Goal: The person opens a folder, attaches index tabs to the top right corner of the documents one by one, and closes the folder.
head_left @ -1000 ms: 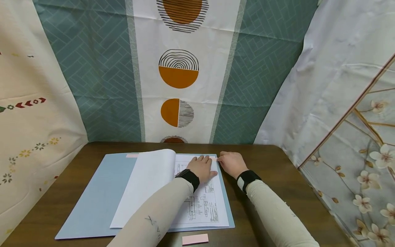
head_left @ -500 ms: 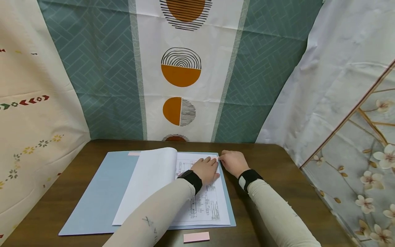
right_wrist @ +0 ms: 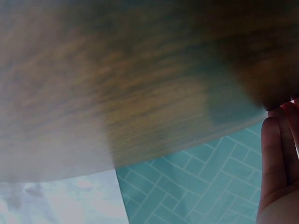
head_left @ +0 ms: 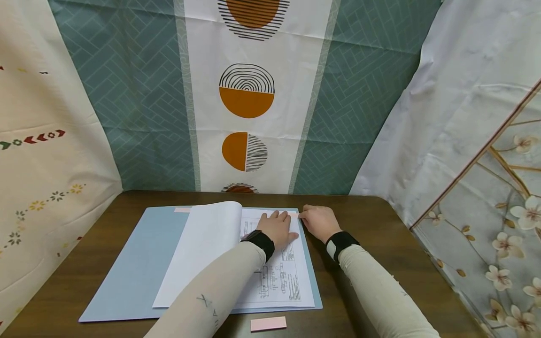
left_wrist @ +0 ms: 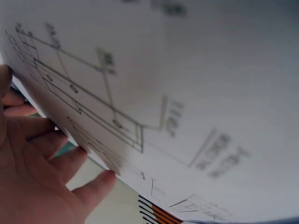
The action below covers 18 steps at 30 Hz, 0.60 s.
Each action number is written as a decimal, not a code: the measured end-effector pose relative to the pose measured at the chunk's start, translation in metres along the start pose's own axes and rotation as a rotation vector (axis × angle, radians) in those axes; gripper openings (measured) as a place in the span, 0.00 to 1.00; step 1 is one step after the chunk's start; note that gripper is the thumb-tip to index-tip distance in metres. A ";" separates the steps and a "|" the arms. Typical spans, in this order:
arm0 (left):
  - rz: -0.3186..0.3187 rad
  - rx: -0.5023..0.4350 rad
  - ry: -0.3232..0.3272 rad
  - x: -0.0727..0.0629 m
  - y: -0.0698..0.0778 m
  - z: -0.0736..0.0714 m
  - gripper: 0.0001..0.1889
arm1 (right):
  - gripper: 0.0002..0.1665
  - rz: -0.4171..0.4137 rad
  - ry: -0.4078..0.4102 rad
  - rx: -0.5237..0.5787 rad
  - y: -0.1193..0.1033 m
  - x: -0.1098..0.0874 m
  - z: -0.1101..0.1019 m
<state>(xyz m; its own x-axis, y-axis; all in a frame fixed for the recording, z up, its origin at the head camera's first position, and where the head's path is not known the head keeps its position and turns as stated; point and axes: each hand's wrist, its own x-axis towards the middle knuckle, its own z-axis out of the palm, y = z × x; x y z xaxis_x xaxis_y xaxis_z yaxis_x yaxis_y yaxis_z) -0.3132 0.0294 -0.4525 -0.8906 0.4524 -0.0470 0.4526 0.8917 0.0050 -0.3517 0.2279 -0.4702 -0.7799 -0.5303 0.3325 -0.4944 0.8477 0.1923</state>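
The folder (head_left: 122, 277) is laid open on the worktop (head_left: 410, 244), with its leaves (head_left: 203, 251) folded over to the left and a drawing (head_left: 289, 281) exposed on the right. The drawing's upper part is covered by the left hand (head_left: 275, 230), laid flat with fingers spread. At the top right corner, the outer end of a pink tab (head_left: 293, 215) is pinched by the right hand (head_left: 320, 222). A pink strip (head_left: 182, 210) is seen atop the left cover. A pink pad (head_left: 268, 324) is set just beside the folder's near edge.
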 end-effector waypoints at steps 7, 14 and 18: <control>-0.068 0.021 0.010 -0.005 0.004 0.001 0.41 | 0.09 0.001 0.007 0.004 -0.005 -0.001 0.001; -0.054 0.103 0.068 -0.018 0.008 -0.004 0.30 | 0.12 0.010 -0.011 0.039 -0.008 -0.002 -0.006; 0.011 0.167 0.086 -0.033 0.007 -0.009 0.25 | 0.12 0.022 -0.034 0.035 -0.009 -0.006 -0.011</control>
<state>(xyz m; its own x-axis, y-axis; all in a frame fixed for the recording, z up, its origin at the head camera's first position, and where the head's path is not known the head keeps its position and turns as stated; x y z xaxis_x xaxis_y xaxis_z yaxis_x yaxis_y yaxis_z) -0.2809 0.0211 -0.4421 -0.8827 0.4684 0.0377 0.4573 0.8747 -0.1608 -0.3389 0.2236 -0.4640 -0.8030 -0.5122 0.3046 -0.4895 0.8585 0.1529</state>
